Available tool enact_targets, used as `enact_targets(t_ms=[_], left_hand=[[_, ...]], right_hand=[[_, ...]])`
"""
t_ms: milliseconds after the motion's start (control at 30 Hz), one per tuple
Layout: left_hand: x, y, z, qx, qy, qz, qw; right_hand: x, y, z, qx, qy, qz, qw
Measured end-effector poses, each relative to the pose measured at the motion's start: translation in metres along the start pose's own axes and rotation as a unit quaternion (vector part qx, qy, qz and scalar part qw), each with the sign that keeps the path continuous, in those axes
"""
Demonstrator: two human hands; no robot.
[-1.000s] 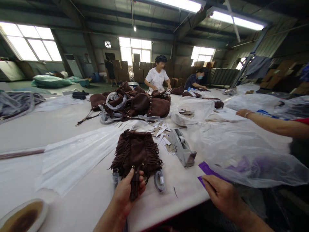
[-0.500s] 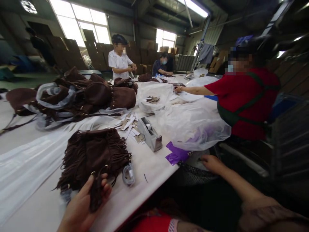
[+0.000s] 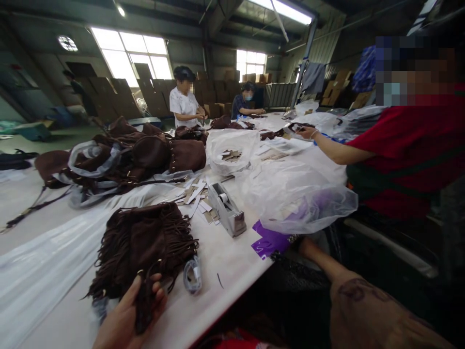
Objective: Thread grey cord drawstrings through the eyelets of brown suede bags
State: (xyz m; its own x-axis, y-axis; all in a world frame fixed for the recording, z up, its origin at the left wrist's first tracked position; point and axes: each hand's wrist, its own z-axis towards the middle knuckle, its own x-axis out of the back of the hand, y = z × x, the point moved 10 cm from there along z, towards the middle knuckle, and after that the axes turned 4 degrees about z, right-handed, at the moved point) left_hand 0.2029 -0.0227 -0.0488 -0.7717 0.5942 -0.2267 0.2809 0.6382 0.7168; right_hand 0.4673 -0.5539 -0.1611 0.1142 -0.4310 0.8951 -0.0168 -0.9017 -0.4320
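A dark brown fringed handbag (image 3: 145,242) lies on the white table near me. My left hand (image 3: 132,310) is closed around the bag's dark strap (image 3: 144,305) at its near edge. Just right of the bag sits a coil wrapped in clear plastic (image 3: 192,275). My right hand (image 3: 307,247) reaches down past the table edge, beside purple tape (image 3: 271,240) and under the rim of a large clear plastic bag (image 3: 301,194). Its fingers are hidden there, so what it touches does not show.
A grey tape dispenser (image 3: 227,211) stands beyond the handbag, beside scattered card strips (image 3: 198,196). Several brown bags (image 3: 145,150) are heaped at the left. A co-worker in red (image 3: 410,155) works at the right; two people (image 3: 185,104) stand or sit across the table.
My right hand has moved forward and down, its fingers going out of sight beside the plastic bag. The red-clad co-worker now holds a dark item. My left hand keeps the strap.
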Motion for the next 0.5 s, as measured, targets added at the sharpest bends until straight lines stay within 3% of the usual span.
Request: enact_targets(t_ms=[133,267,500], left_hand=[[-0.004,0.001,-0.003,0.007,-0.009,0.004,1.0],[-0.008,0.002,-0.007,0.014,-0.017,0.001,1.0],[-0.004,0.002,-0.005,-0.002,-0.037,-0.008,0.999]], right_hand=[[0.0,0.016,-0.021,0.001,-0.058,0.001,0.998],[0.015,0.028,-0.035,-0.017,-0.055,-0.009,0.998],[0.023,0.014,-0.028,-0.025,-0.04,0.016,0.999]])
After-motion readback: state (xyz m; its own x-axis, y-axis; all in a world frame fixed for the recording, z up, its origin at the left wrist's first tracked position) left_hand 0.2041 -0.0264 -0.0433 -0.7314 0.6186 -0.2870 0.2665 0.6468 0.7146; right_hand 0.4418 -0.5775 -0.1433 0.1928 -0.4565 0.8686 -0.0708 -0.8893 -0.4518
